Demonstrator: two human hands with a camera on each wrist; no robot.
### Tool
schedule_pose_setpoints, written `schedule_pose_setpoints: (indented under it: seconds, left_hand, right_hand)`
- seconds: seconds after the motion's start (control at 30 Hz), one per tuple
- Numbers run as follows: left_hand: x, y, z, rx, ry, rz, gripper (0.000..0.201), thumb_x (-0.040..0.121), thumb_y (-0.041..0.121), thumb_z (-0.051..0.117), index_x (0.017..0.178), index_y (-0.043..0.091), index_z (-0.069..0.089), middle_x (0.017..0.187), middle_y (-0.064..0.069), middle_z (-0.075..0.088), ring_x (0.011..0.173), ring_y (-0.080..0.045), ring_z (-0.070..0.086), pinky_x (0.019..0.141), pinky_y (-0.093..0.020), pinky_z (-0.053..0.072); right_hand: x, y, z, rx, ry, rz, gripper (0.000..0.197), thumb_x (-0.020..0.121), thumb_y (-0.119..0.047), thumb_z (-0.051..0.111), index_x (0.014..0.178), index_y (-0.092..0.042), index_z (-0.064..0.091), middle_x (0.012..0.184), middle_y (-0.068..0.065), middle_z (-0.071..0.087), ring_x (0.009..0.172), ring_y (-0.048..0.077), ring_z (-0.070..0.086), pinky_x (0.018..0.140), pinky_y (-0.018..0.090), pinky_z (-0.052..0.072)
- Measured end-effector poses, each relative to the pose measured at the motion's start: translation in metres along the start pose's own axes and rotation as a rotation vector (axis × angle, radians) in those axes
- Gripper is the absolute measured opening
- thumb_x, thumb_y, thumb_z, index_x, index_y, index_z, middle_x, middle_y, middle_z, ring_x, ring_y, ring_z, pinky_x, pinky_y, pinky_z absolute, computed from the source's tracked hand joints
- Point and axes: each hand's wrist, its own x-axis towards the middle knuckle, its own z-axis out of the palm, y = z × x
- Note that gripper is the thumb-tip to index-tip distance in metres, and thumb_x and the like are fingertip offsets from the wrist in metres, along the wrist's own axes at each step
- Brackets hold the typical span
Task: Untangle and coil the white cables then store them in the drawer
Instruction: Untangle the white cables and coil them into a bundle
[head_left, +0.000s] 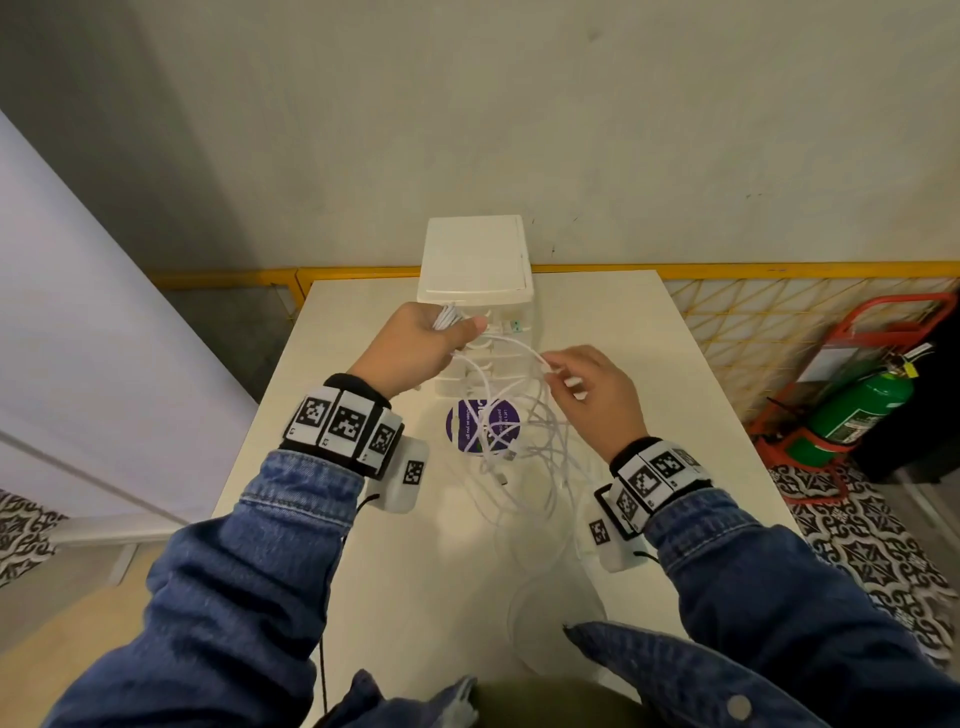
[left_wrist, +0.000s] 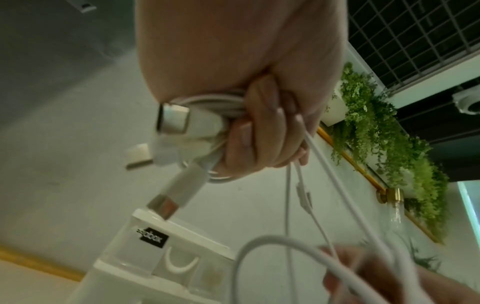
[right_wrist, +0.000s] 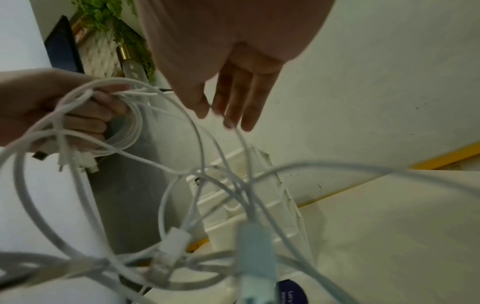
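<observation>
Holding the coil (head_left: 445, 317) in our fisted left hand (head_left: 415, 348), upper centre; loose cable (head_left: 511, 345) runs right-down to our pinching right hand (head_left: 592, 395).

sleeves (head_left: 270, 551) – blue denim | wristbands (head_left: 345, 423) – black-white square markers

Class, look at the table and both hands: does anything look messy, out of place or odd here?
Yes. White cables sprawl in a tangle across the table and over a purple sticker. Only part is coiled, gripped in the left hand; the right hand pinches one loose strand. The drawers look closed.
</observation>
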Motion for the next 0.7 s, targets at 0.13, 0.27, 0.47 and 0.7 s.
schedule_pose_setpoints:
  seconds: [0.13, 0.27, 0.47, 0.7]
  left_hand:
    - [-0.001, 0.005, 0.012, -0.038, 0.042, 0.02, 0.042, 0.09, 0.029, 0.062, 0.054, 0.021, 0.044, 0.031, 0.011, 0.036, 0.03, -0.003, 0.03, 0.035, -0.015, 0.026]
    - [0.0, 0.003, 0.02, -0.043, 0.103, 0.017, 0.045, 0.09, 0.032, 0.062, 0.054, 0.016, 0.039, 0.038, 0.01, 0.037, 0.033, -0.005, 0.031, 0.038, -0.019, 0.028]
    - [0.001, -0.005, -0.007, -0.002, 0.334, -0.068, 0.037, 0.091, 0.04, 0.057, 0.063, 0.016, 0.052, 0.056, -0.002, 0.048, 0.05, -0.017, 0.043, 0.051, -0.027, 0.037]
    - [0.0, -0.02, -0.029, 0.0, 0.448, -0.162, 0.037, 0.091, 0.039, 0.057, 0.062, 0.016, 0.051, 0.06, -0.005, 0.05, 0.057, -0.019, 0.046, 0.064, -0.036, 0.043]
  right_hand:
    - [-0.004, -0.021, 0.005, 0.042, 0.071, -0.117, 0.02, 0.087, -0.022, 0.053, 0.106, -0.017, 0.059, 0.099, -0.007, 0.051, 0.084, -0.004, 0.049, 0.074, 0.008, 0.038]
    - [-0.007, -0.032, 0.016, 0.023, -0.185, -0.198, 0.03, 0.086, -0.04, 0.055, 0.097, -0.015, 0.067, 0.096, -0.001, 0.061, 0.092, 0.006, 0.053, 0.084, 0.016, 0.039]
    - [-0.016, -0.006, 0.009, -0.01, -0.253, -0.059, 0.025, 0.085, -0.041, 0.057, 0.079, -0.022, 0.073, 0.071, 0.0, 0.07, 0.07, 0.017, 0.053, 0.072, 0.023, 0.04]
    - [-0.032, 0.062, -0.017, -0.295, -0.12, 0.335, 0.025, 0.093, -0.036, 0.049, 0.101, -0.02, 0.067, 0.079, 0.008, 0.073, 0.077, 0.029, 0.066, 0.074, 0.037, 0.052]
